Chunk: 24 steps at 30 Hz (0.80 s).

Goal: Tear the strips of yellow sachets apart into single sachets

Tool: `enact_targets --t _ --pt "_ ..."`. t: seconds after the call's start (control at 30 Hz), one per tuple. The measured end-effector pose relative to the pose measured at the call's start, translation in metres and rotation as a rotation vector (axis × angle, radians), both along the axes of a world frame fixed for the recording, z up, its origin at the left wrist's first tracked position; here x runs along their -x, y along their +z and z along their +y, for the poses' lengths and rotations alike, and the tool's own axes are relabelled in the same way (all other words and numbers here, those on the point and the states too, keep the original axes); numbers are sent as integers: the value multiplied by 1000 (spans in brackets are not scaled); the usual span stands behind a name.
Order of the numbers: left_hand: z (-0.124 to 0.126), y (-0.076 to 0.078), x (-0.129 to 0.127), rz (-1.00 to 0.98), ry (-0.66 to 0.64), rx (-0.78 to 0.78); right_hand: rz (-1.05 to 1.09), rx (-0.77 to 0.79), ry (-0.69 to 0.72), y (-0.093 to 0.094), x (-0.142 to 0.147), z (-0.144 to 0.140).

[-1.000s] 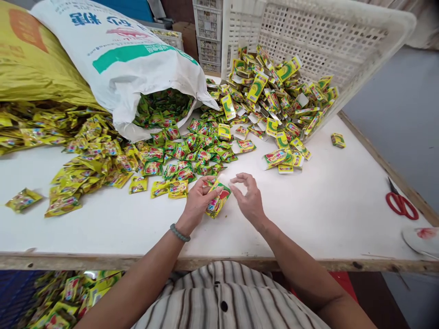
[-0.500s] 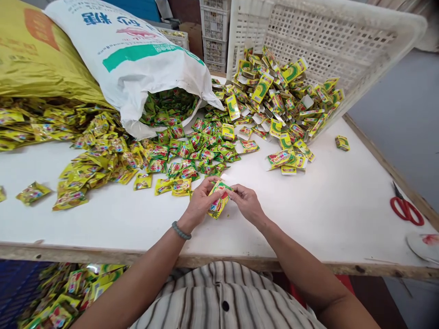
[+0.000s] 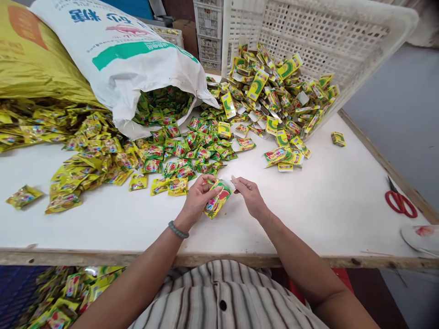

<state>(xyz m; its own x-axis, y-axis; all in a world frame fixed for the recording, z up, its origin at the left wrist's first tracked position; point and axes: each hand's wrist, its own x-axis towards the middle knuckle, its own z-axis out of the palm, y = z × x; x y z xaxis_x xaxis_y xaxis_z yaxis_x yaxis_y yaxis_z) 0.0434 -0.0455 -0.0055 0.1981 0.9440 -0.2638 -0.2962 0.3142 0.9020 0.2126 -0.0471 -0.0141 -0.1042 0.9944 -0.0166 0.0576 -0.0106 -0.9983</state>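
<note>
My left hand (image 3: 196,199) grips a small stack of green and yellow sachets (image 3: 216,200) just above the white table (image 3: 322,205). My right hand (image 3: 249,195) pinches the top right corner of that stack with thumb and fingers. Loose green sachets (image 3: 192,151) lie in a heap right behind my hands. Flat yellow-green carton boxes (image 3: 274,96) spill from a tipped white plastic crate (image 3: 318,41) at the back right.
A white woven sack (image 3: 120,55) lies open at the back, sachets spilling out. A yellow sack (image 3: 34,64) and yellow sachets (image 3: 89,164) fill the left. Red scissors (image 3: 399,201) and a white dish (image 3: 420,237) sit at the right edge. More sachets (image 3: 61,297) lie below the table.
My right hand, open and apart from the stack a second ago, has closed onto its top corner. The left hand keeps its hold on the stack.
</note>
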Motion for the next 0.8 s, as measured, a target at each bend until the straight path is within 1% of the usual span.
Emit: enact_targets --t 0.07,0.13,0.2,0.27,0.33,0.4,0.47,0.6,0.63,0.8 --pt "0 1 0 3 -3 -4 9 17 20 -1 3 -1" --pt "0 1 0 -2 -3 -15 -1 11 92 -4 7 -3" --pt "0 0 2 -16 4 -22 -83 -56 116 -8 11 -6" --pt "0 -1 3 -23 12 -16 -211 -154 83 -12 12 -8" --pt "1 -3 4 -14 17 4 -273 -211 69 -14 11 -8" --pt "1 -5 4 3 25 18 -220 -170 88 -13 9 -7" --pt "1 -7 4 22 30 10 -151 -113 78 -13 9 -6" --pt "1 -10 3 43 35 -6 -202 -128 -17 -14 13 -5" --pt "1 -10 3 42 37 -1 -184 -112 -32 -15 14 -5" --pt "2 -10 2 47 16 14 144 126 -18 -13 13 -2"
